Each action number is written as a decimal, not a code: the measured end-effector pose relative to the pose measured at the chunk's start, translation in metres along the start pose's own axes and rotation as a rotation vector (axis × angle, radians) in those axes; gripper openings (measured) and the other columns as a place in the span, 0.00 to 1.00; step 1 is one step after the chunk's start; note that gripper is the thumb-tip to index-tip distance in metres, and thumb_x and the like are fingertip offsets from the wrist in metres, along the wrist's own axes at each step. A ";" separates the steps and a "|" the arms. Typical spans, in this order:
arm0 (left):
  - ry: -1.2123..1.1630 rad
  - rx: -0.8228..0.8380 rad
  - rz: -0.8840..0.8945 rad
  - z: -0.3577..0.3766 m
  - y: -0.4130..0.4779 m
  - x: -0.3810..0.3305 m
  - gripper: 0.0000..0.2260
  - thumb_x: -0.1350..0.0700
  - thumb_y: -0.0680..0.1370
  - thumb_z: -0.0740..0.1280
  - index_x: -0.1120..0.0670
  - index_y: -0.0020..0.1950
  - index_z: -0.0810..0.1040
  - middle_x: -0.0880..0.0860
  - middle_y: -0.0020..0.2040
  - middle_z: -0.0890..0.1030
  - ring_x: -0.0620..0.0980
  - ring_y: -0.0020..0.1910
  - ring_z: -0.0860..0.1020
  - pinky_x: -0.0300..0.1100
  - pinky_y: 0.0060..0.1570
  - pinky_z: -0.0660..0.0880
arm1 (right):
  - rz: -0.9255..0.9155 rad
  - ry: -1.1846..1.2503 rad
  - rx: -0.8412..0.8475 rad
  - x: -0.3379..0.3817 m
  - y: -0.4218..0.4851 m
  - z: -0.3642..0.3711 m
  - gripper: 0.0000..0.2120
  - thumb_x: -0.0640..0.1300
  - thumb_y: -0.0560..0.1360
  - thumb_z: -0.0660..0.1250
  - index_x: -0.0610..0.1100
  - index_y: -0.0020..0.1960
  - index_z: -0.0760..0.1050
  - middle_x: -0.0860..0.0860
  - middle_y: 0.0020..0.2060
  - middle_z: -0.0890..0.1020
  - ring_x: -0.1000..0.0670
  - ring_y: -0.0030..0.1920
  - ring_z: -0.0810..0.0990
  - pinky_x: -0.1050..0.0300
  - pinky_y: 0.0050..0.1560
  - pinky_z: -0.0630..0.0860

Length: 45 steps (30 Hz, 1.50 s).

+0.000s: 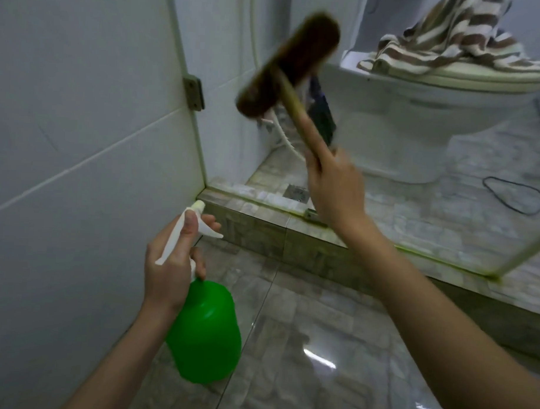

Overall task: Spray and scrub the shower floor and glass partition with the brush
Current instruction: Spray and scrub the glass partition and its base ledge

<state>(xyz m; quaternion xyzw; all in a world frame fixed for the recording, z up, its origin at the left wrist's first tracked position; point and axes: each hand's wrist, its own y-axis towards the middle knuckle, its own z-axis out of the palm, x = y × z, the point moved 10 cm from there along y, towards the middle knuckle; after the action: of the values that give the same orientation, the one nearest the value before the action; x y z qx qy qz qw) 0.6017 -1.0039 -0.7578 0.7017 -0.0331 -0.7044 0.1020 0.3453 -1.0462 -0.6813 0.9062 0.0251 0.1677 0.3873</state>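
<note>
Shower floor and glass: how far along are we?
Done: nothing visible; the shower floor shows no foam. In hand: left hand grips the spray bottle, right hand holds the brush raised in the air. Left: spraying and scrubbing floor and glass partition.

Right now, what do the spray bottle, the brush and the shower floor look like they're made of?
Spray bottle: plastic, with a smooth bright green body and a white trigger head.
Brush: dark brown bristles, blurred, on a tan handle that may be wood or plastic.
Shower floor: grey veined stone or stone-look tiles, with visible joints.
</note>
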 end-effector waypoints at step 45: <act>0.018 0.289 0.022 0.117 -0.029 0.014 0.19 0.43 0.81 0.57 0.54 0.50 0.83 0.49 0.49 0.86 0.47 0.21 0.70 0.36 0.23 0.69 | 0.403 0.119 -0.287 -0.136 -0.126 -0.095 0.23 0.49 0.83 0.53 0.53 0.76 0.53 0.51 0.24 0.66 0.53 0.22 0.63 0.61 0.22 0.62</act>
<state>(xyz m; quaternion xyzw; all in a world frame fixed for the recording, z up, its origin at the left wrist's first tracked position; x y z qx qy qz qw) 0.4823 -0.9899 -0.7759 0.7151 -0.1408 -0.6847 0.0080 0.1971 -0.9162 -0.7486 0.8174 -0.1573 0.2961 0.4684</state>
